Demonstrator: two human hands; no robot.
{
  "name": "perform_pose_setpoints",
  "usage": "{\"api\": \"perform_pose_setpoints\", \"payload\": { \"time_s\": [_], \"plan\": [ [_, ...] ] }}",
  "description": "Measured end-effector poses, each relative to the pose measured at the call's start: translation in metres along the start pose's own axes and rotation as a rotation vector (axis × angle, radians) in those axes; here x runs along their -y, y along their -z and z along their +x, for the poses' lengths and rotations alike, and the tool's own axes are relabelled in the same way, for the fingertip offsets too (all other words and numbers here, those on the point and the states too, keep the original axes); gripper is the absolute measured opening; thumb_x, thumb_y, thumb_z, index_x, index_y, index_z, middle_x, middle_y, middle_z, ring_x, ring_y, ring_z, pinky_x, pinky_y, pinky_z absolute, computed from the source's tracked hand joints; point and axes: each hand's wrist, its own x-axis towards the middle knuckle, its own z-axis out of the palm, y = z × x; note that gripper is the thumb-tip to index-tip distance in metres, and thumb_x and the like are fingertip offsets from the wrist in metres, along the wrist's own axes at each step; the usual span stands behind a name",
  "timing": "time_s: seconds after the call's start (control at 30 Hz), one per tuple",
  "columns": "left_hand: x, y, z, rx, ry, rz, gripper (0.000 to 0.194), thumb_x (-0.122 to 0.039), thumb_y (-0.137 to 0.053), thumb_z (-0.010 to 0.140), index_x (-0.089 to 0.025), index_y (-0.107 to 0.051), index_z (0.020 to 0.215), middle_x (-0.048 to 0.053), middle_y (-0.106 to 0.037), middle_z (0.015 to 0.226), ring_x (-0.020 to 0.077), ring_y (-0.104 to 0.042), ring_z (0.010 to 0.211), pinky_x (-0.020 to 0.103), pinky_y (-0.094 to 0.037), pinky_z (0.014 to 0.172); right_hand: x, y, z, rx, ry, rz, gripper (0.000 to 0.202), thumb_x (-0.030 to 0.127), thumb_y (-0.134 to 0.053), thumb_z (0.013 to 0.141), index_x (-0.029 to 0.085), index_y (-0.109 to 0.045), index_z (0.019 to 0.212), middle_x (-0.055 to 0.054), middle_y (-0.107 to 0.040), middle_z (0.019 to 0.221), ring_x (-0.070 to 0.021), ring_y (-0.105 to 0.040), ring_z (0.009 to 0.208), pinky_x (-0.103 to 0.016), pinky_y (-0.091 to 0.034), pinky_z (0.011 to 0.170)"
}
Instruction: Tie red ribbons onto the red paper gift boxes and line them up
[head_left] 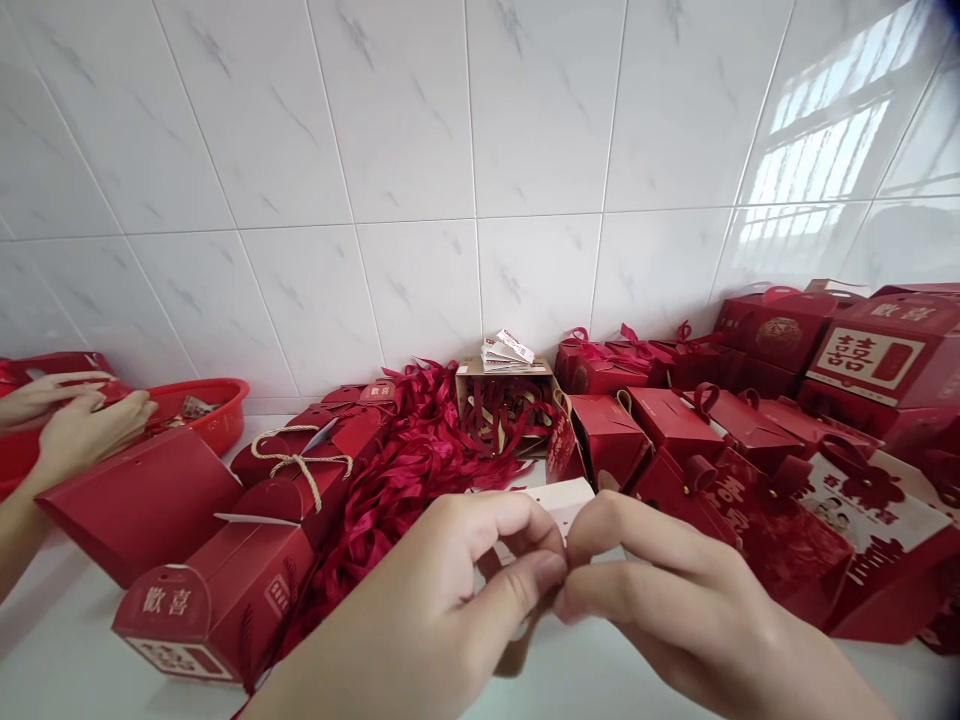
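Pinching at the fingertips, the left hand (pixel 454 585) and right hand (pixel 667 590) grasp what seems to be one brown strap (pixel 513 656) (fingers hide most of it), in front of the open carton (pixel 468 369). One pale panel (pixel 571 495), dotted with small marks, shows partly behind them. Left of the carton lie heaped glossy ribbons (pixel 409 475) and one twisted-cord bow (pixel 301 463); farther left, a co-worker's two hands (pixel 94 435), arms cut off by the frame, are beside one round plastic basin (pixel 234 405).

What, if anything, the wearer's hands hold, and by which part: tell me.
The left hand and right hand seem to pinch a brown strip between fingertips, which hide exactly which part.
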Motion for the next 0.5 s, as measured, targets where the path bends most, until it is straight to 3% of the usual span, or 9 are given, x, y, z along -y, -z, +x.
{"api": "perform_pose_setpoints", "payload": {
  "time_s": [0.1, 0.2, 0.27, 0.33, 0.4, 0.5],
  "plan": [
    [0.006, 0.014, 0.007, 0.021, 0.034, -0.055, 0.029, -0.048, -0.049, 0.093, -0.024, -0.064, 0.089, 0.0, -0.066, 0.083, 0.0149, -0.062, 0.074, 0.023, -0.049, 0.064, 0.004, 0.007, 0.001, 0.028, -0.077, 0.05, 0.029, -0.004, -0.046, 0.09, 0.018, -0.061, 0.103, -0.005, -0.059, 0.098, -0.0099, -0.058, 0.086, -0.018, -0.05, 0.075],
    [0.021, 0.027, 0.018, -0.201, 0.057, 0.141, 0.031, -0.05, -0.054, 0.089, -0.029, -0.062, 0.11, 0.002, -0.067, 0.112, 0.0216, -0.062, 0.105, 0.032, -0.049, 0.092, 0.007, 0.02, 0.0, 0.18, -0.213, 0.161, 0.021, 0.002, -0.052, 0.091, 0.02, -0.064, 0.094, -0.002, -0.061, 0.091, -0.0081, -0.059, 0.081, -0.015, -0.048, 0.072],
    [0.036, 0.03, 0.025, -0.249, 0.128, 0.271, 0.05, -0.053, -0.064, 0.08, -0.03, -0.055, 0.123, 0.005, -0.061, 0.129, 0.0269, -0.057, 0.118, 0.038, -0.045, 0.1, 0.009, 0.029, -0.001, 0.297, -0.25, 0.223, 0.018, 0.005, -0.054, 0.091, 0.019, -0.066, 0.087, -0.002, -0.062, 0.085, -0.0083, -0.06, 0.076, -0.015, -0.048, 0.069],
    [0.05, 0.028, 0.035, -0.145, 0.203, 0.304, 0.067, -0.049, -0.075, 0.069, -0.028, -0.051, 0.129, 0.009, -0.06, 0.13, 0.0306, -0.06, 0.114, 0.041, -0.049, 0.095, 0.01, 0.035, -0.002, 0.354, -0.233, 0.265, 0.018, 0.008, -0.056, 0.091, 0.018, -0.068, 0.083, -0.004, -0.063, 0.079, -0.0096, -0.06, 0.072, -0.017, -0.049, 0.065],
    [0.062, 0.022, 0.045, -0.037, 0.206, 0.254, 0.062, -0.036, -0.077, 0.068, -0.025, -0.053, 0.124, 0.009, -0.068, 0.115, 0.0294, -0.067, 0.099, 0.039, -0.054, 0.082, 0.011, 0.039, -0.002, 0.316, -0.208, 0.278, 0.016, 0.01, -0.058, 0.09, 0.018, -0.07, 0.081, -0.004, -0.063, 0.075, -0.011, -0.061, 0.069, -0.019, -0.051, 0.064],
    [0.069, 0.015, 0.059, -0.088, 0.059, 0.062, 0.045, -0.021, -0.071, 0.074, -0.022, -0.052, 0.114, 0.005, -0.071, 0.097, 0.0246, -0.07, 0.087, 0.034, -0.056, 0.074, 0.008, 0.04, -0.002, 0.122, -0.202, 0.268, 0.013, 0.016, -0.065, 0.088, 0.021, -0.072, 0.078, -0.007, -0.065, 0.087, -0.0157, -0.065, 0.085, -0.025, -0.056, 0.074]
  ]
}}
